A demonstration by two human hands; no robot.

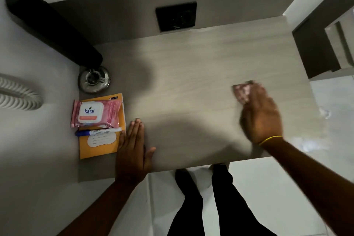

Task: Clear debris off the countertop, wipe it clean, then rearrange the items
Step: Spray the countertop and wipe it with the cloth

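Note:
My right hand (260,115) presses a pinkish patterned cloth (241,91) flat on the right part of the grey wood-grain countertop (187,82); hand and cloth are blurred. My left hand (133,149) lies flat and open on the countertop near its front edge, touching the right side of an orange notebook (99,149). On the notebook rest a pink Kara wipes pack (95,114) and a blue-and-white marker (98,132).
A steel ashtray (93,80) sits at the back left, under a long black bag (51,23) leaning on the left wall. A black socket plate (176,16) is on the back wall. White floor and my legs show below the front edge.

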